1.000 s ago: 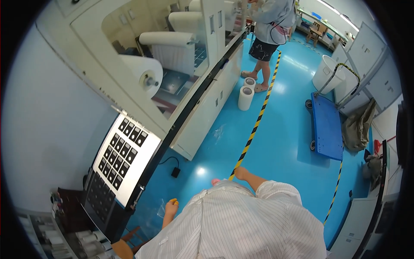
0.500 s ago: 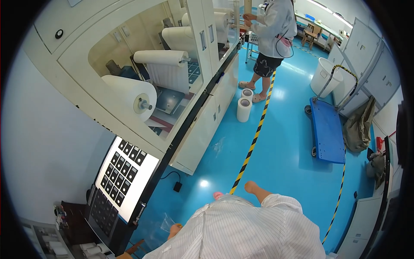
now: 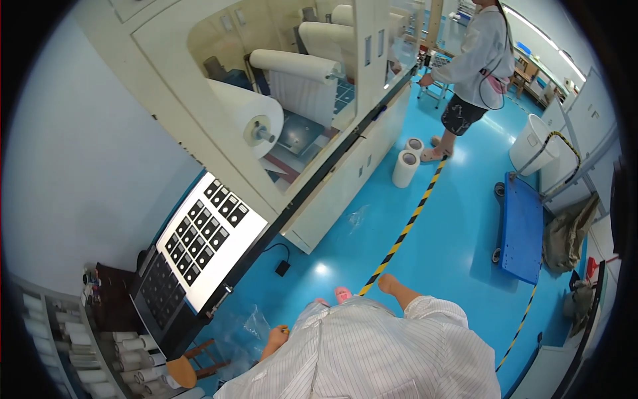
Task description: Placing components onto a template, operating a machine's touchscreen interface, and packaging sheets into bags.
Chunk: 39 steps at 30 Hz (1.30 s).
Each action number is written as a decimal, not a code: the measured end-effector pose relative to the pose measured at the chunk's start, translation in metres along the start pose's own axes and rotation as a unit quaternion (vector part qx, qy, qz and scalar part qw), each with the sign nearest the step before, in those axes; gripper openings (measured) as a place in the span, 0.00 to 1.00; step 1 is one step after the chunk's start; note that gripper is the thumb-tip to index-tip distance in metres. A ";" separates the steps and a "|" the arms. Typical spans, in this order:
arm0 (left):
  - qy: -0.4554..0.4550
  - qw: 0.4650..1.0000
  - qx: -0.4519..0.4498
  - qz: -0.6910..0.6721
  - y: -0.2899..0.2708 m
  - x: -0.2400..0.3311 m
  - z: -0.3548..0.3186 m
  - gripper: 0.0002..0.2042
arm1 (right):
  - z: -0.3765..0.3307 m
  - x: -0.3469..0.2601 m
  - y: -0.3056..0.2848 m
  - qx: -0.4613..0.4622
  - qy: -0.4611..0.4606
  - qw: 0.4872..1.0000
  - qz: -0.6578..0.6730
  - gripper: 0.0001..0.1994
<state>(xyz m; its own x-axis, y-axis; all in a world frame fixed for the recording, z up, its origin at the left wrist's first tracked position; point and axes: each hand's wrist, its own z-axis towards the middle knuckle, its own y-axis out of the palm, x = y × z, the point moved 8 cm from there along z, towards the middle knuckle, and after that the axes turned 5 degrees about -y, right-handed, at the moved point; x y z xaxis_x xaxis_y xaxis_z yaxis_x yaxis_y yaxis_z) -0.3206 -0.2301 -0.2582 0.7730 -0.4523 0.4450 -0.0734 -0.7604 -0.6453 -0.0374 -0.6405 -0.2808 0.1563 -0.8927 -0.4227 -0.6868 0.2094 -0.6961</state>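
I look down on my own white striped shirt above a blue floor. My left hand hangs by my side with loose fingers and holds nothing; it is over a crumpled clear plastic sheet. On my right only a bare bent arm sticks out of the short sleeve, ending over the yellow-black floor stripe. The right hand itself is hidden. A pink shoe tip shows in front of my shirt.
On my left is a long cream machine with big white rolls and a slanted panel of dark squares. Another person stands farther along it, near two small white rolls. A blue cart and a white bin are on the right, and a wooden stool at lower left.
The view has tilted and shifted along the machine, so the panel and rolls sit lower and closer. My left hand has moved right, nearer my body.
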 end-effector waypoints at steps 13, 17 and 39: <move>0.048 0.995 -0.006 0.093 -0.066 0.079 0.065 0.12 | -0.045 -0.194 -0.420 0.493 -0.260 0.752 0.351 0.07; 0.073 0.990 -0.012 0.119 -0.064 0.115 0.084 0.12 | -0.120 -0.248 -0.580 0.576 -0.399 0.638 0.319 0.10; 0.034 0.989 0.143 0.022 -0.021 0.419 0.186 0.12 | -0.126 -0.308 -0.999 0.801 -0.503 0.318 0.062 0.11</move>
<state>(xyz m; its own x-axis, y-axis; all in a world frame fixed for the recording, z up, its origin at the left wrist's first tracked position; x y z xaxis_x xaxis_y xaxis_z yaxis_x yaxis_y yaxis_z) 0.1224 -0.3169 -0.1741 0.7277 -0.5195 0.4479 0.0837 -0.5808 -0.8097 0.5110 -0.6248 0.6174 0.9004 -0.4267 0.0842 0.3853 0.8723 0.3010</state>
